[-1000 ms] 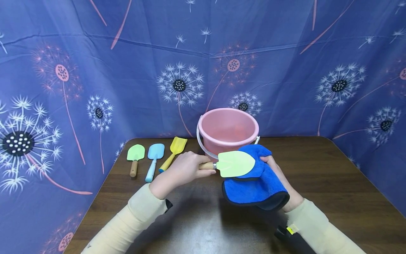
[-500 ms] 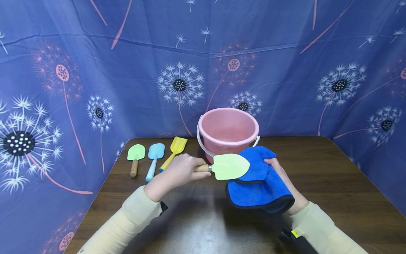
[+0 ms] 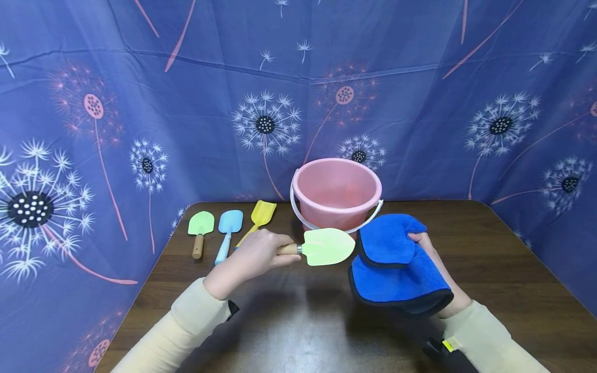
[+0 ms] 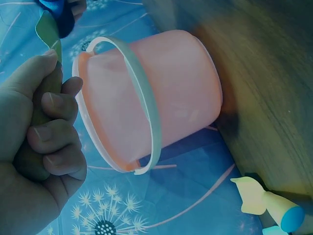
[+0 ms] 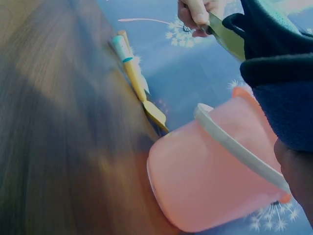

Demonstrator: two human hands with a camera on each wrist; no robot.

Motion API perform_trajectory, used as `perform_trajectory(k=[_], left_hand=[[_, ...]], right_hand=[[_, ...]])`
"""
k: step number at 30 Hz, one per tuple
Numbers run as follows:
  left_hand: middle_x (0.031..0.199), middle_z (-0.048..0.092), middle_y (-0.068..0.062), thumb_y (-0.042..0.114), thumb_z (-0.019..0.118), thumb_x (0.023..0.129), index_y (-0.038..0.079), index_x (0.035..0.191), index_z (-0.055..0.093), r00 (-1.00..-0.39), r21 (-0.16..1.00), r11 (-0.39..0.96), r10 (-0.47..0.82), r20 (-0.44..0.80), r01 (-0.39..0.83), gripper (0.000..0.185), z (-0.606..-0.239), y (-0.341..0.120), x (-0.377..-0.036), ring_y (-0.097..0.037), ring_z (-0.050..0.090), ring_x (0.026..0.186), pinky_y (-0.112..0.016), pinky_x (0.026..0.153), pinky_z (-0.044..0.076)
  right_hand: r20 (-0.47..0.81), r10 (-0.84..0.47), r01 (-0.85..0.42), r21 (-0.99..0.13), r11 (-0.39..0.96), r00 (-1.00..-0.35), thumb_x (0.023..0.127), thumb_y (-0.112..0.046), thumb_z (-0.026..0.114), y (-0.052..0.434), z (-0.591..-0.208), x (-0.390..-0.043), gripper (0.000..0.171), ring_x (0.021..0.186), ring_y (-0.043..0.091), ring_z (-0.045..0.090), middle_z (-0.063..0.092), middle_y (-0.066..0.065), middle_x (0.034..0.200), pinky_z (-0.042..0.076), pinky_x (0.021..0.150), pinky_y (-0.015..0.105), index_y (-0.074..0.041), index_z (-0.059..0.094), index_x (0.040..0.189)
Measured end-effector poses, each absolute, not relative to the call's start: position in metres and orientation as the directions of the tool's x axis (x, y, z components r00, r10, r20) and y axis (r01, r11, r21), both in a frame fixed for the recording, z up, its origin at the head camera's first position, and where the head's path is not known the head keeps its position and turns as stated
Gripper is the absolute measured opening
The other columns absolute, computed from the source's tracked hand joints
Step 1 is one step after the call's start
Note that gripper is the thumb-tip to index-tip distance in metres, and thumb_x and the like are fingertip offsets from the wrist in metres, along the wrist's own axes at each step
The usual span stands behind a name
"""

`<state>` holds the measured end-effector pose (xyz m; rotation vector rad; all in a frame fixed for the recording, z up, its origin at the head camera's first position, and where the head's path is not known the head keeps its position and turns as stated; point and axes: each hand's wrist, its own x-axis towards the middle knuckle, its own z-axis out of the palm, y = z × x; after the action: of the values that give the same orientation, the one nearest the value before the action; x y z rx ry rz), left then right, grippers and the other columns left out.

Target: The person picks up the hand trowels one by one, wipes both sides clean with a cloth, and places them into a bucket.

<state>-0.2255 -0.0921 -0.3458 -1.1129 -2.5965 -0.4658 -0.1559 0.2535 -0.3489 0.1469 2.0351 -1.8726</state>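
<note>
left hand [image 3: 254, 255] gripped trowel [image 3: 326, 246] by handle, blade clear of grip for access – right hand [image 3: 431, 259] cradled folded cloth [image 3: 396, 261], fingers curled round edge, just beside blade.

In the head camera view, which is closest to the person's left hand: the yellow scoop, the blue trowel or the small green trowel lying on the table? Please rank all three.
Measured from the left hand:
1. Yellow scoop, just beyond the knuckles, its handle running behind the hand.
2. Blue trowel, next to the left.
3. Small green trowel, farthest left, near the table edge.
</note>
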Motion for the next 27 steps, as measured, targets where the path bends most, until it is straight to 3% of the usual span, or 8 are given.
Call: perform_trajectory(k=[18, 27], left_hand=[[0.053, 0.033, 0.014, 0.042, 0.071, 0.081, 0.021, 0.066, 0.051, -0.682, 0.162, 0.68, 0.627, 0.376, 0.715, 0.033, -0.333, -0.102, -0.224, -0.003, 0.035, 0.048, -0.022, 0.045, 0.031], [0.052, 0.032, 0.013, 0.043, 0.068, 0.084, 0.021, 0.065, 0.048, -0.667, 0.141, 0.672, 0.641, 0.38, 0.727, 0.035, -0.317, -0.092, -0.227, -0.004, 0.036, 0.048, -0.024, 0.045, 0.031]], right_hand=[[-0.358, -0.129, 0.341, -0.93, 0.138, -0.925, 0.087, -0.074, 0.014, 0.27, -0.378, -0.162, 0.082, 0.136, 0.052, 0.009, -0.014, 0.017, 0.155, 0.019, 0.099, 0.07, -0.031, -0.03, 0.142], [-0.355, -0.147, 0.333, -0.93, 0.156, -0.923, 0.088, -0.073, 0.016, 0.261, -0.386, -0.17, 0.08, 0.135, 0.05, 0.013, -0.007, 0.014, 0.156, 0.029, 0.096, 0.069, -0.032, -0.022, 0.145]])
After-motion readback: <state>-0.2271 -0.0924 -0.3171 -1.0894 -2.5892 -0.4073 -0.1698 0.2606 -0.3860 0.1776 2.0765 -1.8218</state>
